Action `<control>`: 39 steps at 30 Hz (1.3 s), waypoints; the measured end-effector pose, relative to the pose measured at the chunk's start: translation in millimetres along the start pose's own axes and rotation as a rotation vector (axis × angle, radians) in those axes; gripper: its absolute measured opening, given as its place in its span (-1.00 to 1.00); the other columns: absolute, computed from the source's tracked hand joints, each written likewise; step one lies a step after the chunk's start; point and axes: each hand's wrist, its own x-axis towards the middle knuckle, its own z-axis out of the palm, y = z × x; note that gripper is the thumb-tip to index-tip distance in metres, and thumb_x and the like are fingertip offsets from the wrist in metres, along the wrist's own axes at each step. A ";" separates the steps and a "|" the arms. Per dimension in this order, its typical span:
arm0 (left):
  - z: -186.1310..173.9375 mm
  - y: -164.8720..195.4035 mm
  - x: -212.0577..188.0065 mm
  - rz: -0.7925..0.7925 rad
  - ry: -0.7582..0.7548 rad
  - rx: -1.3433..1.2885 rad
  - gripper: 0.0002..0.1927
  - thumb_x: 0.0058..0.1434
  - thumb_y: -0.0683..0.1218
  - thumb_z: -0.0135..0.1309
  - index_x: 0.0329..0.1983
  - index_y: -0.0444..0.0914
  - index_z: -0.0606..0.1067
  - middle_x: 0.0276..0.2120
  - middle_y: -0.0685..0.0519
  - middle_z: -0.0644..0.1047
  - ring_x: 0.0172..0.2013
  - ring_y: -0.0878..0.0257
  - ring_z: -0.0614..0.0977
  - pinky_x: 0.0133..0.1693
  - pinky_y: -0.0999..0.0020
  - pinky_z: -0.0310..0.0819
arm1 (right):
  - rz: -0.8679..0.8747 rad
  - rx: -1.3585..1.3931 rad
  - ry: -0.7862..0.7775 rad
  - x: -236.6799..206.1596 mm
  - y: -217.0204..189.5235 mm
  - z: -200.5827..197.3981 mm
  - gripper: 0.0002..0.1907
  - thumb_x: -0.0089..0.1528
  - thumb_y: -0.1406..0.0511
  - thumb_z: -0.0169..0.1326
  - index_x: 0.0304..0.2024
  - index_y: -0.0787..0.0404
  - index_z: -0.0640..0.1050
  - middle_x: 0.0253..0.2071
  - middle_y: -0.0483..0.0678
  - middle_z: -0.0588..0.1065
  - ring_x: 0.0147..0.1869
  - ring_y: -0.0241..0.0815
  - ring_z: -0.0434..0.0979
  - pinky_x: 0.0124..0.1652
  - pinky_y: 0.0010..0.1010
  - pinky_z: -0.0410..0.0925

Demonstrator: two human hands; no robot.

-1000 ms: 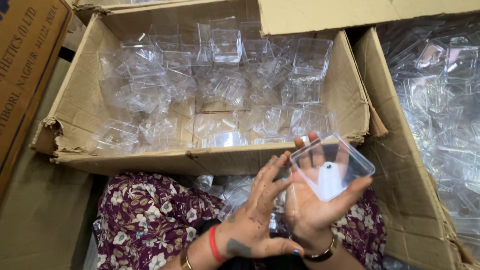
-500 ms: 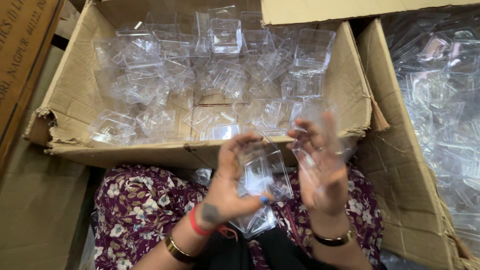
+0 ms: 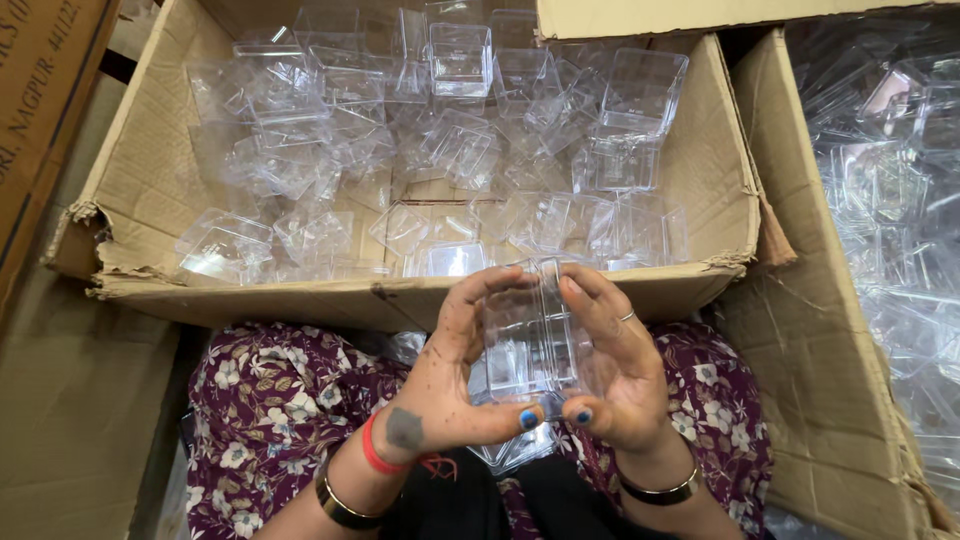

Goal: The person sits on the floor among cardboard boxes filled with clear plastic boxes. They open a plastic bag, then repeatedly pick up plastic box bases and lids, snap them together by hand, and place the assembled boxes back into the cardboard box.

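A small clear plastic box (image 3: 530,335) is held upright over my lap, pinched between both hands. My left hand (image 3: 450,385) cups its left side, fingers over the top edge and thumb under the bottom. My right hand (image 3: 615,375) presses its right side in the same way. More clear plastic pieces (image 3: 515,450) lie in my lap below the box. Just beyond my hands sits an open cardboard carton (image 3: 130,190) holding several clear plastic boxes (image 3: 460,55), some upright, some tipped.
A second cardboard carton (image 3: 800,330) on the right is full of clear plastic pieces (image 3: 890,180). A closed brown carton (image 3: 40,110) stands at the left. A carton flap (image 3: 680,12) overhangs the back edge. My lap is covered by purple floral cloth (image 3: 260,400).
One second ago my right hand held a clear lid flat, up to the right. The hands have since come together at centre and now clasp a closed box from both sides.
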 end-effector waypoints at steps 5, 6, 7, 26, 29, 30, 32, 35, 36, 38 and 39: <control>-0.7 -1.1 -0.9 0.018 -0.028 0.047 0.02 0.04 -0.20 0.38 0.54 -0.21 0.13 0.46 -0.05 0.29 0.49 0.06 0.36 0.52 0.10 0.27 | -0.045 -0.009 -0.041 0.4 -1.9 -2.0 -0.15 0.25 0.00 0.36 0.46 0.23 0.37 0.48 0.19 0.18 0.59 0.06 0.21 0.50 -0.07 0.17; -0.9 -1.6 -0.7 0.036 -0.036 0.043 0.02 0.04 -0.20 0.38 0.54 -0.21 0.14 0.47 -0.05 0.28 0.50 0.06 0.36 0.52 0.10 0.28 | -0.044 0.012 -0.044 0.3 -1.5 -2.2 -0.15 0.25 0.02 0.37 0.46 0.23 0.37 0.48 0.19 0.17 0.59 0.06 0.21 0.51 -0.07 0.17; -1.7 -1.7 -0.8 0.057 -0.042 0.077 0.01 0.04 -0.20 0.38 0.53 -0.21 0.14 0.46 -0.05 0.28 0.49 0.07 0.36 0.51 0.11 0.28 | -0.043 0.032 -0.047 0.1 -1.0 -2.1 -0.14 0.24 0.04 0.38 0.46 0.23 0.37 0.49 0.19 0.16 0.59 0.07 0.21 0.51 -0.06 0.17; -7.1 -0.1 -0.2 0.252 -0.238 0.131 -0.11 0.18 -0.25 0.32 0.52 0.05 0.21 0.60 -0.10 -0.03 0.59 -0.05 0.11 0.49 0.05 0.14 | 0.259 0.757 -0.004 9.2 11.1 -0.9 0.05 0.23 0.13 0.33 0.56 0.15 -0.02 0.48 0.26 0.19 0.49 0.20 0.24 0.37 0.06 0.24; -20.2 10.6 1.0 0.203 -0.262 0.321 -0.15 0.20 -0.32 0.21 0.53 -0.06 0.20 0.57 -0.21 0.08 0.59 -0.09 0.11 0.51 0.01 0.09 | 0.310 0.781 -0.034 12.8 20.8 -6.3 0.00 0.20 0.05 0.35 0.48 0.21 0.08 0.35 0.29 0.31 0.44 0.17 0.32 0.36 0.04 0.28; -22.4 12.4 1.1 0.152 -0.263 0.327 -0.17 0.21 -0.35 0.16 0.53 -0.12 0.19 0.57 -0.25 0.11 0.59 -0.11 0.13 0.51 -0.03 0.10 | 0.269 0.681 0.055 12.7 25.5 -5.6 -0.01 0.19 0.01 0.37 0.44 0.26 0.13 0.30 0.28 0.35 0.39 0.16 0.37 0.31 0.03 0.33; -21.4 11.9 0.7 0.103 -0.216 0.205 -0.09 0.16 -0.19 0.28 0.53 -0.14 0.10 0.46 -0.15 0.23 0.44 0.01 0.31 0.45 0.05 0.21 | 0.160 0.382 0.179 10.7 35.3 -1.4 -0.01 0.15 -0.04 0.41 0.36 0.33 0.21 0.17 0.17 0.37 0.26 0.07 0.40 0.22 -0.07 0.37; -9.7 2.2 -0.1 0.025 0.001 0.075 -0.08 0.19 -0.11 0.36 0.51 -0.19 0.09 0.29 -0.10 0.40 0.30 0.08 0.47 0.35 0.11 0.37 | 0.053 -0.002 0.208 5.1 45.9 7.1 -0.02 0.12 -0.06 0.43 0.31 0.30 0.23 0.05 0.01 0.34 0.14 -0.13 0.39 0.14 -0.28 0.36; -7.2 -0.9 -1.0 -0.004 0.099 0.041 -0.11 0.22 -0.11 0.37 0.49 -0.21 0.11 0.23 -0.10 0.45 0.27 0.09 0.51 0.32 0.12 0.43 | 0.084 0.013 0.171 3.4 46.7 8.1 -0.01 0.12 -0.09 0.40 0.32 0.27 0.20 0.08 0.01 0.36 0.17 -0.14 0.41 0.14 -0.28 0.39; -10.5 -4.0 -4.4 0.007 0.128 0.227 -0.14 0.18 -0.13 0.36 0.47 -0.24 0.17 0.23 -0.10 0.46 0.25 0.09 0.50 0.28 0.15 0.42 | 0.095 0.100 0.120 2.9 46.6 7.2 -0.05 0.16 -0.15 0.29 0.33 0.23 0.20 0.15 0.02 0.39 0.25 -0.15 0.45 0.20 -0.29 0.40; -15.1 -4.1 -7.6 0.012 0.147 0.320 -0.15 0.17 -0.14 0.36 0.46 -0.25 0.19 0.24 -0.10 0.46 0.24 0.08 0.50 0.26 0.17 0.41 | 0.079 0.173 0.104 3.8 45.4 4.7 -0.07 0.20 -0.19 0.21 0.34 0.24 0.23 0.18 0.03 0.41 0.29 -0.14 0.46 0.26 -0.30 0.39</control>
